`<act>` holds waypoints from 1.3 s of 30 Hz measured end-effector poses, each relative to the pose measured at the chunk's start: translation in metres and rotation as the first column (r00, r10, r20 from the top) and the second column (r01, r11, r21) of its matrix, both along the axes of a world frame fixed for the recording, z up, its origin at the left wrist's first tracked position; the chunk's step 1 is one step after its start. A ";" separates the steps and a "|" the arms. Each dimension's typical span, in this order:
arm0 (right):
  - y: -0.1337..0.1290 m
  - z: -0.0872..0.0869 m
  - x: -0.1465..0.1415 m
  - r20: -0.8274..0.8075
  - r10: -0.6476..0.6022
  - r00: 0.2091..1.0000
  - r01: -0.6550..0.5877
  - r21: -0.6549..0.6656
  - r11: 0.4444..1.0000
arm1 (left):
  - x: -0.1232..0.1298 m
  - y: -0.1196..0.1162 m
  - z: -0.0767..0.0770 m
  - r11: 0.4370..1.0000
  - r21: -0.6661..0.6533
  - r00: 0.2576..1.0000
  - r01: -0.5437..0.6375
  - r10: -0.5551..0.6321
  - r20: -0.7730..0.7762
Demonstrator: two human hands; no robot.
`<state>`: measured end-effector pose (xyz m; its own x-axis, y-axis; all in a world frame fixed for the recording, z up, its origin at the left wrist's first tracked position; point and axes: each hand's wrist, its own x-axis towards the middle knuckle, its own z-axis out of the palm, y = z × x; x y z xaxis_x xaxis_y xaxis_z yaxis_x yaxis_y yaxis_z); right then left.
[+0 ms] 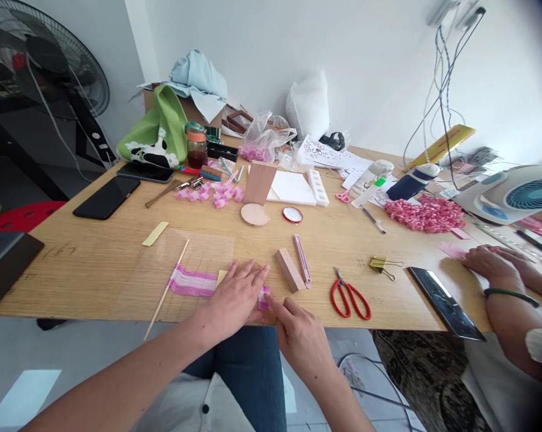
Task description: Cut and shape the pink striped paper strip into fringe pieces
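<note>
A pink and white striped strip (197, 282) of fabric or threads lies along the table's front edge, its left end attached to a thin wooden stick (168, 288). My left hand (234, 294) lies flat across the strip, fingers stretched out, hiding its middle. The strip's short right end shows past those fingertips. There, my right hand (300, 327) touches it with the index fingertip, the other fingers curled under. Whatever the right fingers pinch, if anything, is hidden. A transparent sheet (138, 282) lies under the stick, and a yellow paper piece (221, 276) shows beside my left hand.
Close to my right hand are a wooden block (290, 270), a pink cutter (302, 261) and red-handled scissors (349, 297). A binder clip (385, 266) and phone (446, 303) lie farther right, near another person's hands (496, 264). Pink pieces (228, 193) and bags crowd the back.
</note>
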<state>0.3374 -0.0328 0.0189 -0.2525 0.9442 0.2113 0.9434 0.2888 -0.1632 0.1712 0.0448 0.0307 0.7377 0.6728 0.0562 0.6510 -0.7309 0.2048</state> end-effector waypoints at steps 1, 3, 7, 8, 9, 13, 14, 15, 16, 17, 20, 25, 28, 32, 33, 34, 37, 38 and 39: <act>-0.002 0.001 0.000 -0.008 0.003 1.000 -0.003 0.007 1.000 | 0.000 0.000 0.000 1.000 -0.001 1.000 -0.001 0.001 0.002; -0.005 0.002 0.000 -0.026 0.014 1.000 -0.013 0.023 1.000 | 0.000 0.000 -0.001 1.000 -0.001 1.000 0.000 0.000 0.007; -0.008 0.002 -0.002 -0.049 0.022 0.999 -0.020 0.044 0.999 | 0.000 0.000 -0.001 1.000 0.000 1.000 0.001 -0.001 0.005; -0.008 0.002 -0.003 -0.045 0.016 0.999 -0.014 0.043 0.999 | 0.000 0.000 -0.001 1.000 0.002 1.000 0.000 0.000 0.001; -0.008 0.001 -0.003 -0.038 0.009 0.999 -0.007 0.038 0.999 | 0.000 0.000 0.000 1.000 0.004 1.000 -0.001 0.001 -0.002; -0.004 -0.002 -0.003 -0.008 -0.007 1.000 0.007 0.001 1.000 | 0.000 0.000 0.000 1.000 0.008 1.000 -0.004 0.004 -0.002; -0.003 -0.003 -0.003 -0.003 -0.008 1.000 0.008 -0.005 1.000 | 0.000 0.000 0.000 1.000 0.006 1.000 -0.003 0.003 -0.001; -0.003 -0.004 -0.003 0.000 -0.008 1.000 0.008 -0.008 1.000 | 0.000 0.000 0.000 1.000 0.003 1.000 -0.003 0.003 0.001; -0.002 -0.005 -0.003 0.002 -0.007 1.000 0.007 -0.008 1.000 | 0.000 0.000 0.000 1.000 -0.001 1.000 -0.003 0.003 0.001; -0.002 -0.005 -0.003 0.003 -0.007 1.000 0.007 -0.006 1.000 | 0.000 0.000 0.000 1.000 -0.005 1.000 -0.002 0.002 -0.001; -0.001 -0.005 -0.005 0.013 -0.003 1.000 0.003 -0.003 1.000 | 0.000 0.000 0.000 1.000 -0.011 1.000 -0.004 0.004 -0.007; 0.002 -0.001 -0.008 0.051 0.002 0.999 0.000 -0.034 0.999 | 0.000 0.001 -0.001 1.000 -0.006 1.000 -0.002 0.002 0.009; 0.003 0.000 -0.010 0.057 -0.004 0.998 0.007 -0.046 0.999 | 0.000 0.001 -0.003 1.000 -0.007 1.000 0.001 -0.001 0.015; 0.003 0.000 -0.009 0.059 -0.003 0.998 0.006 -0.051 0.999 | 0.000 0.001 -0.003 1.000 -0.005 1.000 0.003 -0.003 0.024; 0.003 0.000 -0.008 0.053 -0.005 0.999 0.007 -0.045 0.999 | 0.000 0.001 -0.002 1.000 -0.004 1.000 0.004 -0.004 0.023; 0.003 0.000 -0.007 0.045 -0.011 0.999 0.013 -0.035 0.999 | 0.000 0.001 -0.002 1.000 -0.002 1.000 0.006 -0.006 0.020; 0.002 -0.001 -0.004 0.028 -0.042 0.999 0.042 -0.008 0.999 | -0.001 0.001 -0.001 1.000 0.002 1.000 0.008 -0.008 0.006; 0.001 -0.001 -0.004 0.028 -0.049 0.998 0.049 -0.007 0.999 | -0.001 0.001 -0.002 1.000 0.003 1.000 0.006 -0.006 0.006; 0.001 -0.002 -0.003 0.029 -0.052 0.998 0.053 -0.010 0.999 | -0.001 0.001 -0.003 1.000 0.006 1.000 0.005 -0.005 0.010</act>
